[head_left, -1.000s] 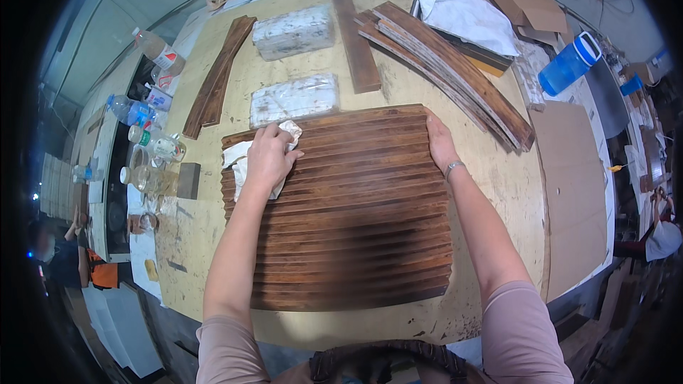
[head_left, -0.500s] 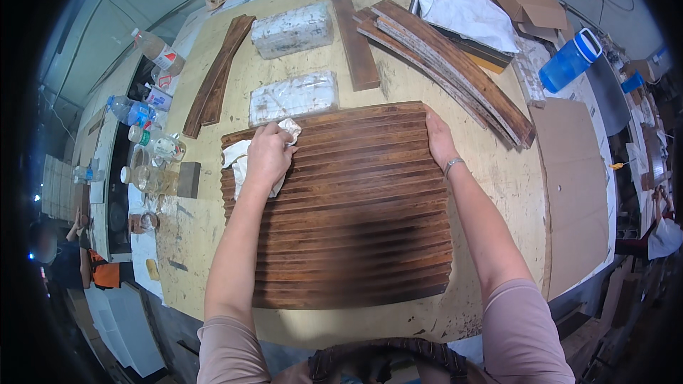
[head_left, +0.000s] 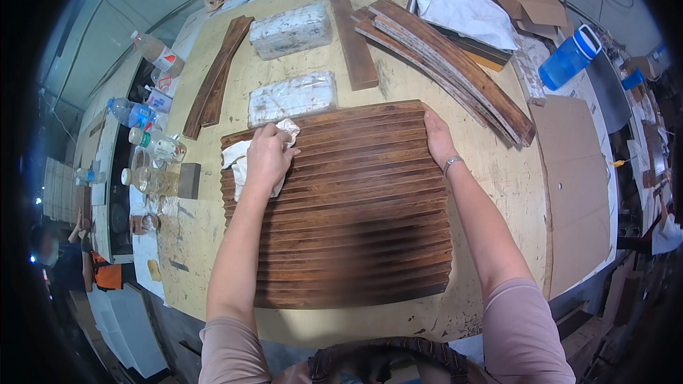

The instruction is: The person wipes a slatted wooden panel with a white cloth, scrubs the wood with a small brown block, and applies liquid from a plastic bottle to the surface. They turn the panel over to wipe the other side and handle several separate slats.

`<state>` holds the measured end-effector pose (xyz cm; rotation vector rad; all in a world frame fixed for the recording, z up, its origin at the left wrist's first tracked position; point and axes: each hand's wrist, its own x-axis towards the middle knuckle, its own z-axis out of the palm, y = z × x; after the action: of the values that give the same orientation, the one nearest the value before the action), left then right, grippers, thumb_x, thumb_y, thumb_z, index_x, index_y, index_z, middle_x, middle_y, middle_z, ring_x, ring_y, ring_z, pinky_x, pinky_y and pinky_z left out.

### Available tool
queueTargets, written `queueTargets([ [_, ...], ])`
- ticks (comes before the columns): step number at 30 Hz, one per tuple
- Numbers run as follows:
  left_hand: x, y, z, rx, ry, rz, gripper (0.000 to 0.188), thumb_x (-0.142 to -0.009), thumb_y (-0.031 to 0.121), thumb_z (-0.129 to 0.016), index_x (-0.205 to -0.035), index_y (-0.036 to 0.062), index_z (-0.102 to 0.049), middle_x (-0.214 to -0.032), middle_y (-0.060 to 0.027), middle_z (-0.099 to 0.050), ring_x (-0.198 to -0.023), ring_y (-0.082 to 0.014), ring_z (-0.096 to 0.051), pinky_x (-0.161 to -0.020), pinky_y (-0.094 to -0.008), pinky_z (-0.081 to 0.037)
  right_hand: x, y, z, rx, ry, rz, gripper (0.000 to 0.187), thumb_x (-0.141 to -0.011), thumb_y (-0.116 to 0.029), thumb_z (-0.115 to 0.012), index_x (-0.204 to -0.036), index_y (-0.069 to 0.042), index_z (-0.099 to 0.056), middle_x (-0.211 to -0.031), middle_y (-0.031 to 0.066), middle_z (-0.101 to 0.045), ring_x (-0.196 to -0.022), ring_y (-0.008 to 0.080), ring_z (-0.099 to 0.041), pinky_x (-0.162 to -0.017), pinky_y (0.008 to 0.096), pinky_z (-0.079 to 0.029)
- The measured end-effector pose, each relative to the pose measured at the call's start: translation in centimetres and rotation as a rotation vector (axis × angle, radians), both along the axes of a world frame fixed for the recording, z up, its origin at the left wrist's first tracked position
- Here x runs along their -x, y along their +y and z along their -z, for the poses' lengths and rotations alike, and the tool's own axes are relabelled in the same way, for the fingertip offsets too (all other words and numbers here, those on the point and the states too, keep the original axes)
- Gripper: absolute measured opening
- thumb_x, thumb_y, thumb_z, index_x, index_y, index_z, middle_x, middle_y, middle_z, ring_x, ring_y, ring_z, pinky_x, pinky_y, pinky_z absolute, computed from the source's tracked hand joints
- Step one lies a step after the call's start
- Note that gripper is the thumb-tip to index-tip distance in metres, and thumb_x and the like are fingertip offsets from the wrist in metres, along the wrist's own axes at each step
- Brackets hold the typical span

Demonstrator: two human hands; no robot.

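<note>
A dark brown wooden panel (head_left: 341, 192) with many parallel ridges lies flat on the worktable (head_left: 491, 242) in front of me. Near its far left corner, my left hand (head_left: 268, 156) is closed on a crumpled white cloth (head_left: 240, 160), pressing it against the ridges. Part of the cloth spreads out beside the wrist, and another bit sticks out past the fingers. At the far right corner, my right hand (head_left: 439, 139) grips the panel's side edge. Its fingers lie together along that edge, and the fingertips are partly hidden.
Beyond the panel sit two plastic-wrapped blocks (head_left: 292, 98). Curved wooden slats (head_left: 455, 71) are stacked at the far right, with more slats (head_left: 217, 78) at the far left. Several bottles (head_left: 160, 146) line the left edge. A blue jug (head_left: 569, 60) and cardboard (head_left: 576, 192) are at right.
</note>
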<state>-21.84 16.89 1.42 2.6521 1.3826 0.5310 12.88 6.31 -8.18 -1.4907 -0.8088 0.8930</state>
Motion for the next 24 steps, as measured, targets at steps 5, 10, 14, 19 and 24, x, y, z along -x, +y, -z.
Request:
queueTargets([
  [5, 0.3, 0.3, 0.5, -0.006, 0.017, -0.013, 0.014, -0.073, 0.006, -0.081, -0.086, 0.0050, -0.076, -0.093, -0.0098, -0.066, -0.093, -0.0322, -0.063, -0.083, -0.0438, -0.053, 0.1, 0.2, 0.1, 0.015, -0.009, -0.004, 0.044, -0.109, -0.025, -0.043, -0.146, -0.002, -0.050, -0.143, 0.0129, -0.058, -0.132, 0.0200, -0.052, -0.113, 0.0293, -0.036],
  [10, 0.7, 0.5, 1.0, -0.009, 0.004, -0.006, 0.016, -0.074, 0.003, -0.078, -0.089, 0.0056, -0.076, -0.096, -0.0095, -0.067, -0.096, -0.0320, -0.064, -0.084, -0.0433, -0.053, 0.0, 0.2, 0.1, 0.008, -0.013, -0.009, 0.045, -0.109, -0.024, -0.042, -0.147, -0.001, -0.049, -0.144, 0.0133, -0.057, -0.133, 0.0203, -0.051, -0.113, 0.0296, -0.035],
  [14, 0.8, 0.1, 0.5, -0.073, -0.139, -0.033, 0.018, -0.073, 0.003, -0.079, -0.091, 0.0059, -0.075, -0.108, -0.0085, -0.068, -0.102, -0.0309, -0.063, -0.087, -0.0413, -0.053, 0.0, 0.2, 0.1, -0.014, -0.013, -0.020, 0.045, -0.109, -0.025, -0.042, -0.147, -0.001, -0.049, -0.144, 0.0134, -0.057, -0.133, 0.0203, -0.051, -0.113, 0.0296, -0.035],
  [19, 1.0, 0.0, 1.0, -0.039, -0.156, 0.101, 0.017, -0.072, 0.007, -0.081, -0.086, 0.0043, -0.072, -0.112, -0.0068, -0.067, -0.108, -0.0289, -0.060, -0.089, -0.0402, -0.051, 0.1, 0.1, 0.0, -0.001, -0.048, -0.009, 0.046, -0.109, -0.026, -0.043, -0.147, -0.001, -0.049, -0.144, 0.0135, -0.057, -0.133, 0.0208, -0.051, -0.114, 0.0299, -0.035],
  [24, 1.1, 0.8, 1.4, 0.062, -0.160, 0.058, 0.015, -0.074, 0.010, -0.081, -0.081, 0.0029, -0.071, -0.111, -0.0063, -0.067, -0.106, -0.0295, -0.059, -0.091, -0.0408, -0.049, 0.1, 0.1, -0.1, 0.004, -0.024, -0.010, 0.046, -0.109, -0.026, -0.043, -0.147, -0.001, -0.049, -0.144, 0.0133, -0.057, -0.133, 0.0206, -0.051, -0.114, 0.0297, -0.035],
])
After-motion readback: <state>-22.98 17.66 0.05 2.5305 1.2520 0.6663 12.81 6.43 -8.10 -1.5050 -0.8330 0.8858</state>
